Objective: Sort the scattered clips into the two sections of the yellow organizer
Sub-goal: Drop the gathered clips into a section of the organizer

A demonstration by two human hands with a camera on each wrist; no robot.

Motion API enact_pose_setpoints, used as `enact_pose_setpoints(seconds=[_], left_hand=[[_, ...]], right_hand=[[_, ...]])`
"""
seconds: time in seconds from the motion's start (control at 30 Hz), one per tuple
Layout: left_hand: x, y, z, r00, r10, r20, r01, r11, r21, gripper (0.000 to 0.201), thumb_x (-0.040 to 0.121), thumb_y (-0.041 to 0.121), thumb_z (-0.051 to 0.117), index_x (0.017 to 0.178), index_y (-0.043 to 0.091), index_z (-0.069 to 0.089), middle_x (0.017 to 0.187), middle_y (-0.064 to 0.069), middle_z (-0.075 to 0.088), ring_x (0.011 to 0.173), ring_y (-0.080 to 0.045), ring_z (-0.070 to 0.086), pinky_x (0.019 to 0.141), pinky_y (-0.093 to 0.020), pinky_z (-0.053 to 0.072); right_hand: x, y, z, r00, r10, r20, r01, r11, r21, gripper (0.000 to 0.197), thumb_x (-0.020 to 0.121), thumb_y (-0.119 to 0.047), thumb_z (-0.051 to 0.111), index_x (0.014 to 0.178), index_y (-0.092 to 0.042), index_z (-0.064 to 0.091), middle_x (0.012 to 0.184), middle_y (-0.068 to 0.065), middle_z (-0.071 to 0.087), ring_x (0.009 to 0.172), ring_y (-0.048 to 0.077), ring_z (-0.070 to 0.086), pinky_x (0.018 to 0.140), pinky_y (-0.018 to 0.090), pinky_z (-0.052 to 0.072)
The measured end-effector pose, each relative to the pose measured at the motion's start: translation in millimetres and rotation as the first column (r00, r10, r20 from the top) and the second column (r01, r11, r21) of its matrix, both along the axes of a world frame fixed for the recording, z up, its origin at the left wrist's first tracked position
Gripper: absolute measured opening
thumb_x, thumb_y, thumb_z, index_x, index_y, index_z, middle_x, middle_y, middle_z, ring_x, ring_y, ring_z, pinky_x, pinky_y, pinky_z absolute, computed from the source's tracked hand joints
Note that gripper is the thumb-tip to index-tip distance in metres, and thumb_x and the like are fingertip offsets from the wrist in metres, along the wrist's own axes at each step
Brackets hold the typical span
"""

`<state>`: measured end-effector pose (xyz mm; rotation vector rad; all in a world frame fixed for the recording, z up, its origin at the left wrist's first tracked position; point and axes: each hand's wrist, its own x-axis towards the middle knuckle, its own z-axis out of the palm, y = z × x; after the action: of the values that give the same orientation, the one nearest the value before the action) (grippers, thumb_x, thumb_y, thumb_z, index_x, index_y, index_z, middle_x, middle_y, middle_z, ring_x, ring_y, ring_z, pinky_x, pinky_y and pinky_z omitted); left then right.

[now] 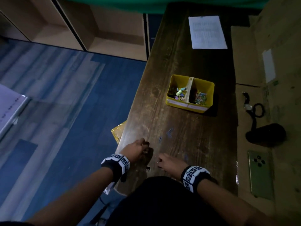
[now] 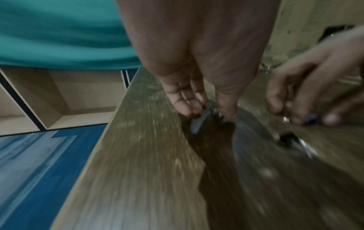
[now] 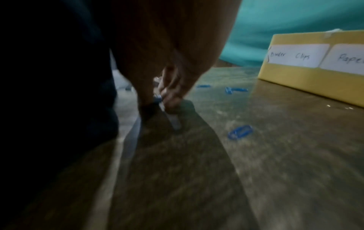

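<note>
From the head view, both hands work at the near end of the table (image 1: 164, 88), well short of the yellow organizer (image 1: 189, 93), whose two sections already hold clips, while blue paper clips (image 1: 170, 131) lie between it and the hands. The left wrist view shows the left hand (image 2: 197, 99) pinching a dark binder clip (image 2: 201, 123), so gathering seems nearly done. In the right wrist view the right hand (image 3: 169, 93) pinches small blue clips (image 3: 157, 98), a loose clip (image 3: 239, 132) lying nearer the organizer; next, each load must reach its labelled section.
</note>
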<state>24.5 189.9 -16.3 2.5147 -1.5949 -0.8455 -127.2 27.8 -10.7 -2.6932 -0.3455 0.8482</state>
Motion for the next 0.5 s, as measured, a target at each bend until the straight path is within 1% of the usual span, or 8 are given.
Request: enact_pose_setpoints(seconds=[0.07,0.1,0.17,0.23,0.3,0.4,0.43,0.5], left_hand=[[-8.7,12.0,-5.7,0.999,0.015,0.040,-0.014,1.000,-0.016,0.030,0.093,0.027,0.051,0.119,0.012,0.057,0.115,-0.011,0.051,0.095,-0.029,0.058,0.071,-0.037,0.049],[-12.4,15.8,-6.5,0.998,0.015,0.066,-0.013,1.000,-0.027,0.029,0.094,0.027,0.049,0.116,0.010,0.058,0.109,-0.011,0.054,0.089,-0.028,0.059,0.066,-0.036,0.049],[-16.4,21.0,-8.9,0.992,-0.012,0.123,0.016,0.999,-0.029,0.029,0.090,0.030,0.044,0.101,0.010,0.063,0.092,-0.007,0.057,0.073,-0.023,0.061,0.052,-0.029,0.047],[-15.2,26.8,-16.2,0.985,-0.020,0.173,0.030,0.998,-0.056,0.032,0.085,0.031,0.040,0.089,0.010,0.064,0.083,-0.005,0.056,0.064,-0.020,0.058,0.045,-0.026,0.046],[-15.7,30.8,-14.9,0.984,0.009,0.179,0.006,0.997,-0.082,0.030,0.087,0.028,0.041,0.090,0.007,0.063,0.085,-0.007,0.057,0.067,-0.023,0.057,0.052,-0.031,0.051],[-20.4,37.1,-0.8,0.992,0.125,0.035,-0.122,0.990,-0.068,0.025,0.094,0.022,0.045,0.111,0.006,0.052,0.107,-0.011,0.053,0.093,-0.027,0.054,0.074,-0.037,0.048],[-23.3,40.5,1.7,0.986,0.169,0.000,-0.169,0.984,-0.056,0.024,0.095,0.023,0.045,0.113,0.008,0.049,0.110,-0.011,0.053,0.097,-0.027,0.052,0.075,-0.035,0.044],[-29.3,47.5,4.8,0.969,0.242,-0.058,-0.244,0.969,-0.036,0.019,0.096,0.025,0.043,0.110,0.010,0.045,0.107,-0.012,0.056,0.095,-0.029,0.053,0.072,-0.033,0.037]], right_hand=[[-5.6,2.6,-6.7,1.000,0.011,0.014,-0.011,1.000,-0.012,0.030,0.094,-0.009,0.042,0.121,-0.002,0.051,0.129,0.018,0.042,0.118,0.037,0.044,0.092,0.043,0.043],[-6.6,2.1,-11.7,0.998,0.057,0.031,-0.056,0.998,-0.042,0.029,0.094,-0.008,0.040,0.120,0.000,0.051,0.128,0.019,0.042,0.117,0.038,0.044,0.091,0.044,0.044],[-9.0,2.1,-9.7,0.998,0.027,0.062,-0.023,0.997,-0.074,0.032,0.098,-0.016,0.036,0.124,-0.001,0.048,0.129,0.019,0.044,0.118,0.036,0.046,0.090,0.042,0.041],[-10.5,3.7,-7.1,0.995,0.010,0.095,0.000,0.995,-0.100,0.037,0.100,-0.024,0.034,0.130,-0.005,0.045,0.132,0.015,0.047,0.120,0.033,0.048,0.093,0.038,0.040],[-11.3,4.5,-4.1,0.994,-0.019,0.107,0.022,0.999,-0.025,0.034,0.098,-0.018,0.039,0.129,-0.003,0.045,0.131,0.015,0.044,0.118,0.032,0.047,0.089,0.039,0.040],[-8.9,11.0,2.3,0.998,-0.045,0.045,0.044,0.999,0.017,0.026,0.097,-0.015,0.045,0.120,-0.004,0.049,0.123,0.013,0.045,0.109,0.031,0.049,0.082,0.039,0.039],[-8.2,15.4,3.1,0.998,-0.051,0.028,0.050,0.998,0.024,0.023,0.097,-0.015,0.045,0.118,-0.006,0.049,0.119,0.013,0.046,0.103,0.032,0.052,0.080,0.040,0.039],[-6.0,27.6,4.4,0.997,-0.076,0.018,0.075,0.996,0.049,0.022,0.096,-0.012,0.044,0.117,-0.011,0.047,0.116,0.010,0.046,0.090,0.032,0.056,0.072,0.041,0.042]])
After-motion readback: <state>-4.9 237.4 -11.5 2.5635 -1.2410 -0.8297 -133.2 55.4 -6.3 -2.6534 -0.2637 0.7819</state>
